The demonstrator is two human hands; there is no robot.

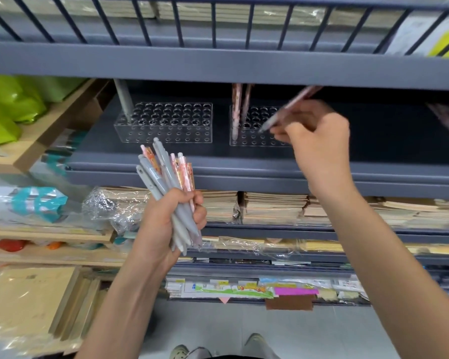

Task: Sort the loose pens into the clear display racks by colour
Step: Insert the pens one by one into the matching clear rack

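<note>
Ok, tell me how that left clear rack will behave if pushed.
The left clear rack looks rigid: its edges and hole grid are straight. Nearly empty, holding one grey pen, it is probably light and may slide on the smooth grey shelf. Low and wide, it seems unlikely to tip.

A dark grey metal shelf ran across the middle of the frame. Two clear racks stood directly on it, apart: the left rack at centre left, the right rack just right of centre. On the shelf below, plastic-wrapped notebook stacks lay side by side.
</note>
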